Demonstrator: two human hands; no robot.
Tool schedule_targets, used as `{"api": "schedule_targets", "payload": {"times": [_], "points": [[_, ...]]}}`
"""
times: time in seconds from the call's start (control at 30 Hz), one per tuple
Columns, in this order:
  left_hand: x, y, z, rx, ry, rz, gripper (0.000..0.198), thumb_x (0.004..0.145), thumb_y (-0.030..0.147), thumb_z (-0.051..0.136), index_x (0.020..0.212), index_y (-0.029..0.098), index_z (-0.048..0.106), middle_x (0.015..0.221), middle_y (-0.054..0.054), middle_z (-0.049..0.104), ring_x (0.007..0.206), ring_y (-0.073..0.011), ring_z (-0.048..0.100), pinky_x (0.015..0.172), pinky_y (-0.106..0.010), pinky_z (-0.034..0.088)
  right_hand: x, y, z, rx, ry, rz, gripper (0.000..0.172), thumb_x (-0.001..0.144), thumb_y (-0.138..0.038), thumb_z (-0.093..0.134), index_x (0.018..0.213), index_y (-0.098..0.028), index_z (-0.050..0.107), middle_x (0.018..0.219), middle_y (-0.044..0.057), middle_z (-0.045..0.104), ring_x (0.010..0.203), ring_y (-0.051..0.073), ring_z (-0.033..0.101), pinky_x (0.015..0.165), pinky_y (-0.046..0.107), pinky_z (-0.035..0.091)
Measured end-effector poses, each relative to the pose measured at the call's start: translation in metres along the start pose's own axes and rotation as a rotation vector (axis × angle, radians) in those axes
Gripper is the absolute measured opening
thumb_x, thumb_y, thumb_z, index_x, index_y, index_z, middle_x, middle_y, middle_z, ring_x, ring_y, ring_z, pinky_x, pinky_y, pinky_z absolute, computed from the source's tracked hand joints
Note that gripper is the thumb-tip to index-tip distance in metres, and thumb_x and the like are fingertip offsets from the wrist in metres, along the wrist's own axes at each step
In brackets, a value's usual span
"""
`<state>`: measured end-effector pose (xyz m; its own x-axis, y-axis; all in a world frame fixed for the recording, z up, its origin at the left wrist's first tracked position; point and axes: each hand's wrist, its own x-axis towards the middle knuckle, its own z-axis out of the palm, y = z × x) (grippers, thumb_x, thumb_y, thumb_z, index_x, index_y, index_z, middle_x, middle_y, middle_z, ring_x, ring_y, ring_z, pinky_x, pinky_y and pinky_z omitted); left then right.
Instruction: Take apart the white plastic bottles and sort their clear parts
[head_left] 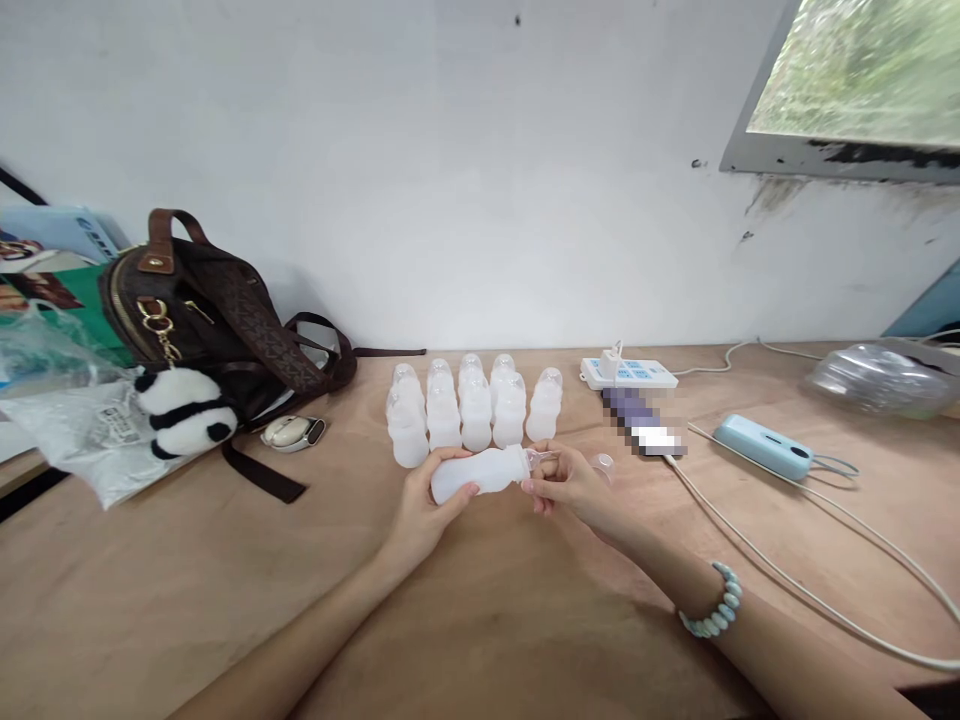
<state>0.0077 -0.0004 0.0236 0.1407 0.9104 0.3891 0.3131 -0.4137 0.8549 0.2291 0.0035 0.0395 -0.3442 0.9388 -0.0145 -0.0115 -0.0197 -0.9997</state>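
Bare desk (465,600) is lying open on the near side of the held bottle (480,472), and a lane is running between the upright bottles (476,410) and the backpack (217,310). Those close-packed bottles are blocking a straight reach to the wall (480,200). On the right, the phone (619,405) and power strip (637,375) are narrowing the passage, while a white cable (915,658) is cutting across the near side

Left hand (420,515) grips white bottle (480,475), sideways over wooden table (480,610); right hand (574,490) pinches clear piece (533,459) at its mouth. Standing capped bottles (476,410) just behind. Backpack (214,310), panda plush (184,390) left; power strip (643,374), part-pixelated phone (626,408), light-blue device (761,448) right.
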Motion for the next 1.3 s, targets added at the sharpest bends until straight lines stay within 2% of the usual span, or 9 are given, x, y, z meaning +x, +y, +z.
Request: {"api": "schedule_targets", "payload": {"times": [0.33, 0.5, 0.63, 0.77, 0.9, 1.03, 1.13, 1.23, 1.3], "points": [[-0.007, 0.001, -0.002, 0.151, -0.102, 0.135, 0.026, 0.08, 0.032, 0.065, 0.102, 0.019, 0.061, 0.094, -0.004, 0.069, 0.082, -0.0201, 0.063, 0.072, -0.029, 0.05, 0.0, 0.006, 0.002, -0.1, 0.045, -0.046, 0.049, 0.072, -0.058, 0.072, 0.095, -0.019, 0.053, 0.059, -0.004, 0.062, 0.051, 0.01, 0.054, 0.05, 0.022, 0.041], [-0.009, 0.002, -0.003, 0.198, -0.145, 0.301, 0.027, 0.082, 0.03, 0.067, 0.106, 0.021, 0.059, 0.101, -0.006, 0.069, 0.092, -0.0219, 0.064, 0.078, -0.032, 0.051, 0.005, 0.016, 0.001, -0.149, 0.018, -0.006, 0.053, 0.083, -0.068, 0.054, 0.067, -0.017, 0.053, 0.045, -0.003, 0.052, 0.04, 0.009, 0.046, 0.042, 0.021, 0.032], [-0.005, 0.002, -0.003, 0.167, -0.076, 0.168, 0.024, 0.081, 0.031, 0.066, 0.102, 0.02, 0.062, 0.095, -0.005, 0.071, 0.085, -0.0213, 0.065, 0.074, -0.03, 0.051, 0.001, 0.005, -0.003, -0.122, 0.028, -0.016, 0.054, 0.087, -0.069, 0.045, 0.089, -0.017, 0.062, 0.072, 0.003, 0.065, 0.061, 0.014, 0.061, 0.049, 0.024, 0.044], [-0.002, 0.003, -0.004, 0.076, -0.03, 0.042, 0.023, 0.08, 0.034, 0.062, 0.097, 0.019, 0.063, 0.09, -0.003, 0.071, 0.078, -0.0205, 0.065, 0.069, -0.029, 0.051, -0.005, -0.011, -0.009, -0.107, -0.045, -0.117, 0.051, 0.074, -0.046, 0.076, 0.117, -0.025, 0.057, 0.115, 0.006, 0.061, 0.093, 0.017, 0.062, 0.074, 0.028, 0.052], [-0.005, 0.005, -0.005, 0.107, -0.055, 0.102, 0.024, 0.079, 0.033, 0.065, 0.098, 0.019, 0.063, 0.09, -0.003, 0.071, 0.079, -0.0202, 0.065, 0.071, -0.029, 0.051, -0.001, -0.003, -0.009, -0.147, -0.037, -0.154, 0.033, 0.078, -0.046, 0.072, 0.094, -0.019, 0.064, 0.088, 0.003, 0.065, 0.072, 0.014, 0.06, 0.061, 0.026, 0.047], [-0.008, 0.007, -0.005, 0.177, -0.074, 0.18, 0.027, 0.077, 0.031, 0.068, 0.1, 0.019, 0.063, 0.092, -0.003, 0.071, 0.082, -0.0206, 0.064, 0.073, -0.029, 0.05, 0.003, 0.01, -0.004, -0.163, -0.019, -0.108, 0.041, 0.087, -0.055, 0.058, 0.072, -0.018, 0.057, 0.057, -0.001, 0.058, 0.053, 0.012, 0.052, 0.053, 0.026, 0.043], [-0.006, 0.007, -0.005, 0.113, -0.061, 0.103, 0.023, 0.079, 0.033, 0.064, 0.097, 0.019, 0.064, 0.087, -0.003, 0.07, 0.075, -0.0193, 0.063, 0.067, -0.028, 0.05, 0.0, 0.007, -0.002, -0.158, -0.022, -0.126, 0.039, 0.088, -0.057, 0.055, 0.086, -0.018, 0.059, 0.066, 0.001, 0.063, 0.056, 0.014, 0.057, 0.055, 0.027, 0.045], [-0.003, 0.008, -0.004, 0.009, -0.07, 0.009, 0.023, 0.081, 0.038, 0.059, 0.092, 0.018, 0.064, 0.081, -0.003, 0.068, 0.065, -0.017, 0.06, 0.059, -0.026, 0.049, -0.007, -0.001, -0.002, -0.223, -0.054, -0.224, 0.039, 0.083, -0.047, 0.067, 0.113, -0.023, 0.056, 0.094, 0.003, 0.066, 0.079, 0.017, 0.063, 0.065, 0.027, 0.049], [-0.003, 0.008, -0.003, -0.033, -0.092, -0.032, 0.025, 0.082, 0.04, 0.058, 0.092, 0.017, 0.063, 0.078, -0.002, 0.067, 0.059, -0.0155, 0.058, 0.055, -0.025, 0.048, -0.01, -0.002, -0.001, -0.3, -0.062, -0.285, 0.036, 0.081, -0.04, 0.071, 0.11, -0.024, 0.057, 0.099, 0.003, 0.065, 0.086, 0.018, 0.061, 0.067, 0.027, 0.048]]}}
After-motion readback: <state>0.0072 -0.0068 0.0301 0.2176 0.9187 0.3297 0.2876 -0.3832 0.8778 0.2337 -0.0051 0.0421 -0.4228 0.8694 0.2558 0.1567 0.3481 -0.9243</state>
